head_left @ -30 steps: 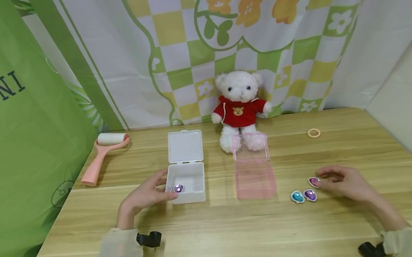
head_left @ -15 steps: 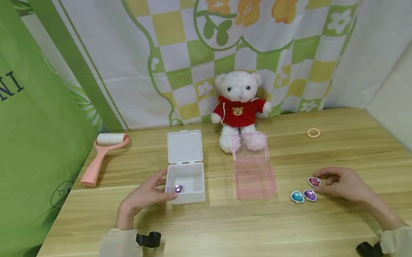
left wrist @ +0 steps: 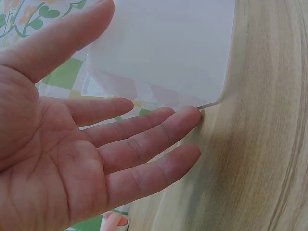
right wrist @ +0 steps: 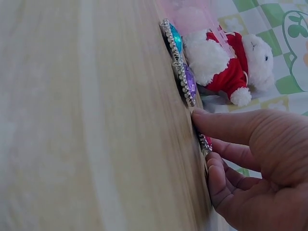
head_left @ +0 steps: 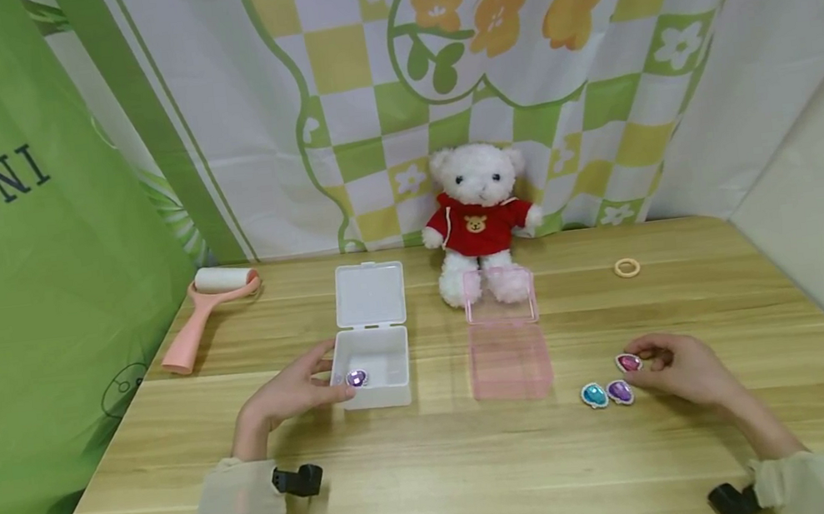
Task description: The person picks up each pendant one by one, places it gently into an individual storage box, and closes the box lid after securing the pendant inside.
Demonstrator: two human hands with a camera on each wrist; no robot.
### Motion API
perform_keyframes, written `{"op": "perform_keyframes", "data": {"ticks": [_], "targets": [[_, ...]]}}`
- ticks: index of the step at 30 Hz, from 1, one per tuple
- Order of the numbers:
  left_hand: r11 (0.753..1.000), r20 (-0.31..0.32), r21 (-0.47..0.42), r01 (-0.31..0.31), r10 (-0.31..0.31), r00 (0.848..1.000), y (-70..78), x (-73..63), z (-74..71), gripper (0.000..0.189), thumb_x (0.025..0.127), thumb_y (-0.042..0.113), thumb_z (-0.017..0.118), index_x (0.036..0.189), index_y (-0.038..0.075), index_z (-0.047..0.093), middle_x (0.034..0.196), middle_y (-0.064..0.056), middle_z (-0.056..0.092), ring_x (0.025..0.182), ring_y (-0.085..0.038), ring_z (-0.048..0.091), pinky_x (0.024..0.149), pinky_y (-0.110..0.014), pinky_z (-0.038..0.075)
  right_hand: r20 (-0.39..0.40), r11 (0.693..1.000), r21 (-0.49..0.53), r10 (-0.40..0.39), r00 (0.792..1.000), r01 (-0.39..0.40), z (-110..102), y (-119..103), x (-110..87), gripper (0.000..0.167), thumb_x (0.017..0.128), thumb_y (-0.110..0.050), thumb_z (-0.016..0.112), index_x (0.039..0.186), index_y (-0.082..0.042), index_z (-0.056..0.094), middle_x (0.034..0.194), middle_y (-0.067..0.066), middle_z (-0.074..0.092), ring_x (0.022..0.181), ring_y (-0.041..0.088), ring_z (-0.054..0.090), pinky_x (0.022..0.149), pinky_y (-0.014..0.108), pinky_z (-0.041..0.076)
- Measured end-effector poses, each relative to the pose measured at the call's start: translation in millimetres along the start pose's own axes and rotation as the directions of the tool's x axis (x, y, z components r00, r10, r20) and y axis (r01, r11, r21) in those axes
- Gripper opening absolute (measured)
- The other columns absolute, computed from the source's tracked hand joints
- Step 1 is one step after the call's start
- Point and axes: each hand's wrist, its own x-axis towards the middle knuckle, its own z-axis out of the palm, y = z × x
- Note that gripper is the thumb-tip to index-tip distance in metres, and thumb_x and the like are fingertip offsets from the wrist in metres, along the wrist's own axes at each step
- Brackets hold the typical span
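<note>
closing right hand (head_left: 683, 367) round pink gem (head_left: 628, 363)

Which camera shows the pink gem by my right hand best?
The head view: the pink gem lies face up at the right hand. The right wrist view shows only its edge under the fingers; the left wrist view misses it.

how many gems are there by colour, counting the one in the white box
purple gems: 2, one in the white box at, one on the table
teal gem: 1
pink gem: 1, at the right hand fingertips
total: 4
</note>
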Motion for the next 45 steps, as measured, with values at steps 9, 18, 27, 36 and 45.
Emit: {"op": "perform_keyframes", "data": {"ticks": [9,18,27,36,45], "targets": [[1.000,0.002,-0.002,-0.003,0.003,1.000,0.2,0.1,-0.4,0.081,0.086,0.018,0.073,0.148,0.000,0.024,0.133,-0.031,0.045,0.115,-0.040,0.052,0.089,-0.045,0.047,0.017,0.999,-0.021,-0.028,0.999,0.028,-0.2,-1.5,0.4,0.038,0.075,-0.017,0.082,0.104,0.002,0.067,0.088,0.006,0.065,0.065,0.002,0.048,0.057,0.023,0.040],[1.000,-0.001,0.002,-0.007,0.007,1.000,0.8,-0.3,-0.6,0.081,0.085,0.018,0.073,0.148,0.000,0.024,0.133,-0.031,0.045,0.116,-0.039,0.052,0.090,-0.045,0.047,0.009,0.998,-0.055,-0.021,1.000,0.021,-0.6,-3.7,0.2,0.038,0.076,-0.020,0.082,0.104,0.001,0.068,0.087,0.004,0.066,0.065,0.001,0.048,0.057,0.023,0.040],[1.000,-0.001,0.003,-0.009,0.009,1.000,0.5,-0.2,-0.4,0.081,0.086,0.019,0.073,0.148,0.000,0.024,0.133,-0.031,0.046,0.117,-0.040,0.051,0.090,-0.045,0.047,-0.004,0.998,-0.067,-0.020,1.000,0.020,-1.4,-6.2,0.5,0.036,0.077,-0.023,0.081,0.102,0.000,0.068,0.080,0.000,0.063,0.065,0.002,0.049,0.058,0.023,0.041],[1.000,0.008,-0.019,0.008,-0.008,1.000,0.2,0.0,-0.2,0.082,0.086,0.018,0.073,0.148,0.000,0.023,0.133,-0.032,0.044,0.113,-0.040,0.054,0.089,-0.046,0.047,0.003,0.998,0.014,0.055,0.998,-0.055,-6.0,-12.9,-1.4,0.038,0.083,-0.028,0.076,0.108,0.000,0.066,0.105,0.020,0.067,0.084,0.025,0.065,0.067,0.029,0.048],[1.000,0.005,-0.014,0.010,-0.010,1.000,-0.1,-0.8,0.1,0.082,0.085,0.019,0.074,0.148,0.000,0.024,0.133,-0.032,0.044,0.112,-0.039,0.054,0.090,-0.045,0.047,0.038,0.978,0.188,0.086,0.996,-0.091,-12.7,-33.7,8.1,0.043,0.086,-0.026,0.073,0.116,0.004,0.061,0.111,0.022,0.064,0.084,0.008,0.066,0.066,0.026,0.052]]}}
